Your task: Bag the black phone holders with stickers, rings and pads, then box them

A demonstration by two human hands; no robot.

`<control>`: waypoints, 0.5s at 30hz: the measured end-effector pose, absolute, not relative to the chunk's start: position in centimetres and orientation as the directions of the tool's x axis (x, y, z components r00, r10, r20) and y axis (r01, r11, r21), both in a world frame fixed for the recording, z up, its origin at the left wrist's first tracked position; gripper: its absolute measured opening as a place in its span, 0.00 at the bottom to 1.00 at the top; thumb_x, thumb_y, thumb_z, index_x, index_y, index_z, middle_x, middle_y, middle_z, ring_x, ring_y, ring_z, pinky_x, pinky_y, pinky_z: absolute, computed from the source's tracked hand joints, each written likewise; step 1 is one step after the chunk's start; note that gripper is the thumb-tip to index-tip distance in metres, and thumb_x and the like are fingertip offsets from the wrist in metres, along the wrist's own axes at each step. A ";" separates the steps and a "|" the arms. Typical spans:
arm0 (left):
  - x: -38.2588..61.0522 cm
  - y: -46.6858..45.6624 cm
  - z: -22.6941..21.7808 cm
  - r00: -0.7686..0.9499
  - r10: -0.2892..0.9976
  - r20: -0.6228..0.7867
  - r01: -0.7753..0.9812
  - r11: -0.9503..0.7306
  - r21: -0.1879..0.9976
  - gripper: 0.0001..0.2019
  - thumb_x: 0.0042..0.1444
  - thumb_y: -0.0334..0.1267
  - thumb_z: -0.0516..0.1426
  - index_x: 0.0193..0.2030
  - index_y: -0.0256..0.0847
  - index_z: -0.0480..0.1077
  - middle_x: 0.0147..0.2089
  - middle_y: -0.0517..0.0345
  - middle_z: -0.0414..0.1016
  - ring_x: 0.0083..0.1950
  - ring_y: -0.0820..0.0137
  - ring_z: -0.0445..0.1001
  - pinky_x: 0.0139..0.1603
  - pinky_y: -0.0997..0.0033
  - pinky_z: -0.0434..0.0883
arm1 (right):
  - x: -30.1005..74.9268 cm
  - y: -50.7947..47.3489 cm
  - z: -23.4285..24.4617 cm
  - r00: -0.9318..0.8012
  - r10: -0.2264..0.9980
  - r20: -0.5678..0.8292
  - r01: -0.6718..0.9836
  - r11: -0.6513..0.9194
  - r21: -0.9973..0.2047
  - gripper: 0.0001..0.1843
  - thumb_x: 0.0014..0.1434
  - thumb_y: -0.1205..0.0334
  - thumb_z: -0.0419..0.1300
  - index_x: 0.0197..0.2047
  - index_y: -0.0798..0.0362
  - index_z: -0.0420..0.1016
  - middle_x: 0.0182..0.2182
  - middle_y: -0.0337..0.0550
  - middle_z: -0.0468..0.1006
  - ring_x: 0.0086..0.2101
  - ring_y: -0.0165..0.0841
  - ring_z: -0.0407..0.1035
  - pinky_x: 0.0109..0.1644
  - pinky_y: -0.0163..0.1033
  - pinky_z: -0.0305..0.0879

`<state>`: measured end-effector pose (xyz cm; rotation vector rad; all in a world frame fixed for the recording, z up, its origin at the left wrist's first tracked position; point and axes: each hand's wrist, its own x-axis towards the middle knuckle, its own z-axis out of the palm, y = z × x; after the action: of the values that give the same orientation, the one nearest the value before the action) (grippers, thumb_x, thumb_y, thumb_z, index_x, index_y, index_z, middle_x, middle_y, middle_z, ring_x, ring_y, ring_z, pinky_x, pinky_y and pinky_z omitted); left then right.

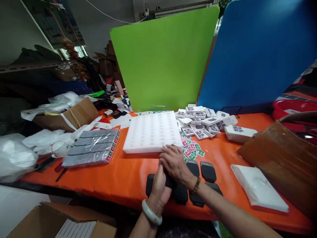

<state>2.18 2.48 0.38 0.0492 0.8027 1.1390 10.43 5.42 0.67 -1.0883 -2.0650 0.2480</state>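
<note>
In the head view my left hand (158, 187) is closed round a flat black case (170, 181) from below. Over the top of it lies my right hand (174, 165), its fingers bent and pressed against the case, hiding much of it. Several similar black cases lie on the orange table around my hands, among them one case (208, 171) to the right and one case (149, 184) to the left. Just beyond my fingertips sits a white foam tray (153, 132) with rows of recesses. Small red and green cards (192, 148) are scattered at its right corner.
White printed boxes (198, 120) are heaped behind the cards. A grey plastic-wrapped pack (91, 147) lies left, near a cardboard box (69, 114). A brown bag (277, 145) and white packet (259, 186) stand right. Green (165, 59) and blue (252, 56) panels rise behind.
</note>
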 end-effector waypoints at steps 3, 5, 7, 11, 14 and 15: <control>2.6 1.7 0.4 0.233 0.775 -0.587 -0.715 0.546 0.437 0.15 0.64 0.42 0.47 0.40 0.36 0.71 0.29 0.54 0.76 0.32 0.67 0.76 0.37 0.67 0.73 | 13.7 8.9 0.3 -0.072 0.884 0.461 0.637 0.396 -0.661 0.18 0.65 0.55 0.47 0.29 0.52 0.69 0.34 0.46 0.74 0.37 0.37 0.66 0.44 0.43 0.61; 2.3 1.4 0.4 0.265 0.727 -0.634 -0.661 0.615 0.429 0.15 0.63 0.43 0.49 0.39 0.35 0.72 0.27 0.53 0.76 0.28 0.67 0.75 0.31 0.68 0.71 | 16.2 10.2 0.3 0.149 0.928 0.342 0.562 0.205 -0.802 0.21 0.64 0.48 0.47 0.25 0.51 0.65 0.25 0.41 0.69 0.29 0.34 0.63 0.36 0.40 0.60; 2.0 1.3 0.4 0.223 0.748 -0.626 -0.631 0.600 0.492 0.15 0.61 0.43 0.52 0.39 0.33 0.73 0.28 0.51 0.76 0.27 0.68 0.74 0.29 0.70 0.70 | 17.9 9.9 0.4 0.226 0.960 0.163 0.395 0.062 -0.917 0.25 0.62 0.41 0.47 0.24 0.51 0.64 0.22 0.39 0.67 0.26 0.34 0.61 0.32 0.39 0.59; 2.3 1.0 0.2 0.111 0.914 -0.391 -0.472 0.394 0.789 0.12 0.51 0.38 0.63 0.41 0.34 0.76 0.38 0.51 0.78 0.36 0.68 0.75 0.40 0.73 0.70 | 18.4 6.6 0.4 -0.039 0.994 -0.101 0.068 -0.098 -0.993 0.23 0.56 0.38 0.53 0.30 0.51 0.68 0.23 0.37 0.71 0.25 0.32 0.64 0.30 0.37 0.61; 3.1 0.8 -0.1 0.129 0.968 -0.217 -0.359 0.250 0.899 0.21 0.42 0.30 0.67 0.46 0.40 0.75 0.47 0.53 0.76 0.44 0.68 0.74 0.47 0.75 0.68 | 17.4 4.8 0.3 -0.117 0.977 -0.176 -0.133 -0.191 -0.972 0.18 0.48 0.47 0.64 0.35 0.51 0.68 0.26 0.35 0.73 0.26 0.31 0.67 0.31 0.36 0.64; 3.3 0.8 -0.3 0.129 0.971 -0.204 -0.362 0.237 0.902 0.24 0.40 0.29 0.68 0.48 0.41 0.74 0.48 0.53 0.76 0.45 0.68 0.74 0.47 0.74 0.68 | 17.2 4.5 0.3 -0.121 0.973 -0.196 -0.194 -0.216 -0.957 0.19 0.46 0.49 0.66 0.35 0.52 0.69 0.27 0.36 0.74 0.27 0.31 0.68 0.33 0.36 0.65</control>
<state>3.29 0.76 -0.27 0.8073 0.9642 1.1400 17.25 4.50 0.34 -1.1509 -1.0184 1.5274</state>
